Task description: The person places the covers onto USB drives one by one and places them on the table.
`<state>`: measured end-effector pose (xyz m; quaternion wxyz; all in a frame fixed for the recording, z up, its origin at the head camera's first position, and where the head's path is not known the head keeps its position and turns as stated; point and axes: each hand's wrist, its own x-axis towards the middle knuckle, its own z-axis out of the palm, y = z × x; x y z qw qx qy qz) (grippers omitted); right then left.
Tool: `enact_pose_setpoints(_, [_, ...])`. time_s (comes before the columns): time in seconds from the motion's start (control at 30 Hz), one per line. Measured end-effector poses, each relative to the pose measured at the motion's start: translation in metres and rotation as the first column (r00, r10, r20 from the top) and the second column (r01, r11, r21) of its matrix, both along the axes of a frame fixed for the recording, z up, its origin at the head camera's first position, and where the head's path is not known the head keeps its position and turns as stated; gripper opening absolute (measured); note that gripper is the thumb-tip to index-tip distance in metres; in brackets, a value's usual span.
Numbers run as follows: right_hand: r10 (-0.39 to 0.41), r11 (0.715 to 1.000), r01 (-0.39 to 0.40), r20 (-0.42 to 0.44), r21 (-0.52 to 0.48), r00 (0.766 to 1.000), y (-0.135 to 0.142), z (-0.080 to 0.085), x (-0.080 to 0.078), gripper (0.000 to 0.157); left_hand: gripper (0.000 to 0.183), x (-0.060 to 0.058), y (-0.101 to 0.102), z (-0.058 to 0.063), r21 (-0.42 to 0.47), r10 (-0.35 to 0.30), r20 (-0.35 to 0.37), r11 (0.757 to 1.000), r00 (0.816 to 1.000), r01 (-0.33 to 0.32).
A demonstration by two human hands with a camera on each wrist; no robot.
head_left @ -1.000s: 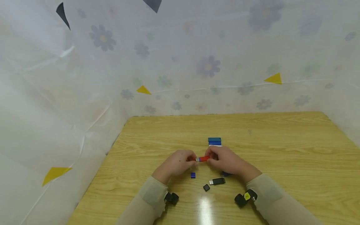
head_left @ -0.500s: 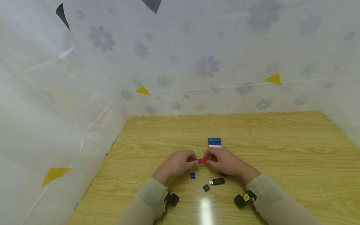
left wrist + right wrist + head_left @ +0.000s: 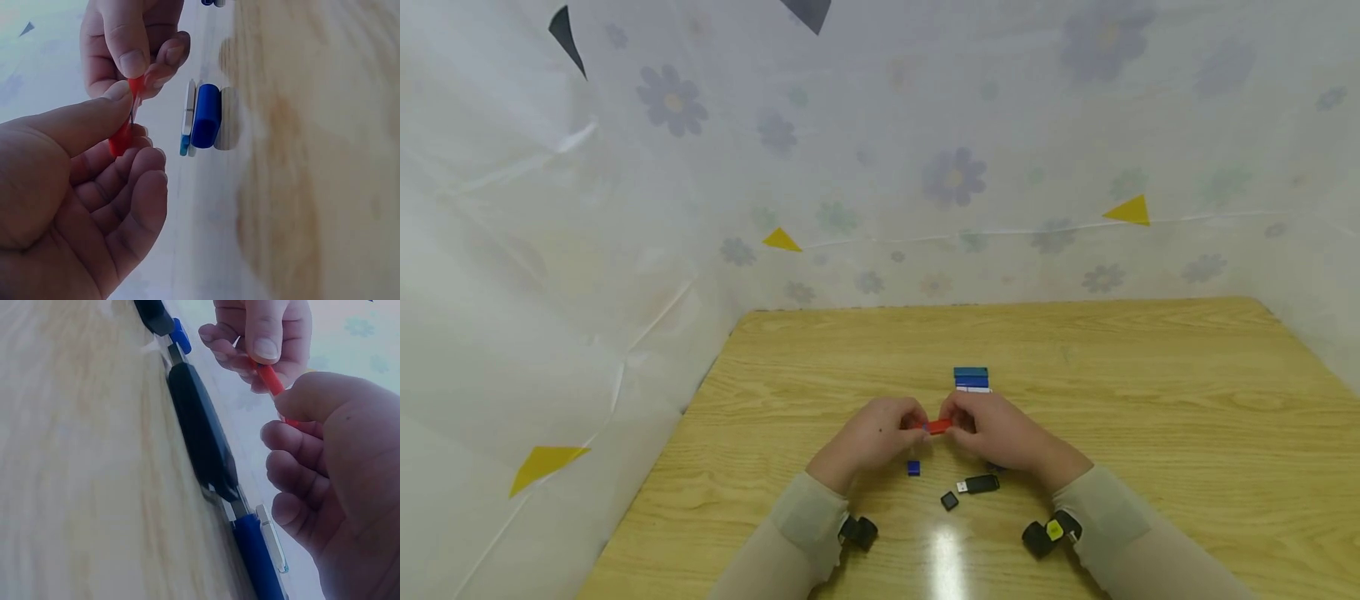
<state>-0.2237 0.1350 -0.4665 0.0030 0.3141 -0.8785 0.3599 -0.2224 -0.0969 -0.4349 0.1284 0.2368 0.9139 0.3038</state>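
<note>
Above the table my hands face each other over a red USB stick [image 3: 939, 427]. My left hand [image 3: 880, 433] pinches the red cap [image 3: 120, 141] between thumb and fingers. The stick's other end is pinched by my right hand [image 3: 1000, 429]. In the left wrist view a narrow pale strip shows between the two red parts; how deep the plug sits in the cap is hard to tell. Below the hands lie a blue cap [image 3: 913, 468], a black USB stick [image 3: 982, 484] with its metal plug bare, and a black cap [image 3: 950, 501]. A blue USB stick [image 3: 255, 550] is mostly hidden by my right hand in the head view.
Beyond my right hand, teal [image 3: 971, 372], blue [image 3: 972, 382] and white [image 3: 973, 390] USB sticks lie side by side on the wooden table [image 3: 820, 358]. A flowered white sheet [image 3: 880, 167] rises behind the table's far edge.
My right hand has moved slightly left toward my left hand. The metal plug, visible a second ago between stick and cap, no longer shows in the head view.
</note>
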Motion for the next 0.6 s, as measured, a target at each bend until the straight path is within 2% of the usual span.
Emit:
enact_pose_setpoints(0.13, [-0.039, 0.999, 0.039, 0.014, -0.014, 0.999, -0.0003, 0.0034, 0.0017, 0.012, 0.013, 0.0007, 0.0006, 0.0014, 0.062, 0.035, 0.016, 0.997, 0.999, -0.036])
enact_pose_setpoints(0.3, [-0.088, 0.995, 0.089, 0.026, -0.045, 0.996, 0.0002, 0.0078, 0.0033, 0.010, 0.014, 0.0019, 0.0016, 0.0047, 0.109, 0.058, -0.002, 0.992, 0.998, -0.057])
enact_pose_setpoints(0.6, [-0.062, 0.997, 0.063, 0.014, -0.035, 0.998, 0.0008, 0.0107, 0.0042, 0.010, 0.008, 0.0031, 0.0040, 0.0037, 0.100, 0.070, -0.063, 0.993, 0.996, -0.064])
